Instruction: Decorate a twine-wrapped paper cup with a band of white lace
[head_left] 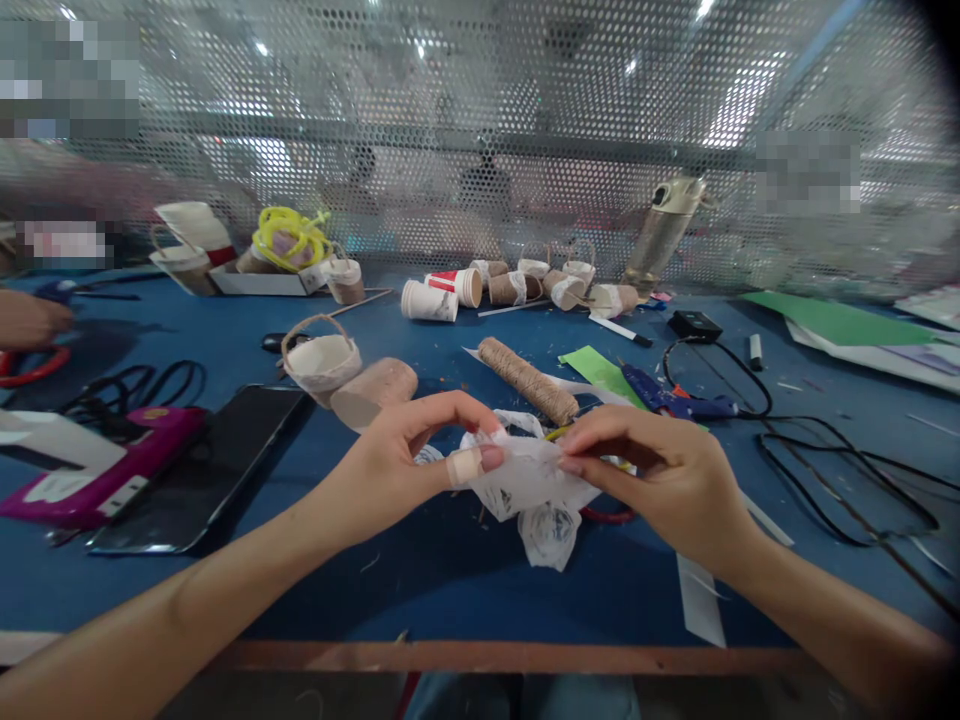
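My left hand (427, 450), with a bandage on its thumb, pinches the left side of a strip of white lace trim (547, 490). The other side of the lace is pinched between the thumb and fingers of my right hand (652, 475). It hangs in folds over the table, with a scalloped, patterned lower edge. Just beyond lies a roll of brown twine (527, 380). Close to my left hand are a twine-wrapped cup (379, 390) on its side and a small lace-covered basket (322, 362) with a handle. Red-handled scissors (609, 516) are partly hidden below my right hand.
A blue glue gun (679, 395) and its black cord (832, 490) lie to the right. Left are a phone (210, 465) and a purple box (142, 465). Paper cups (429, 301) and a bottle (664, 235) stand or lie along the mesh screen (480, 110). Another person's hand (34, 320) is far left.
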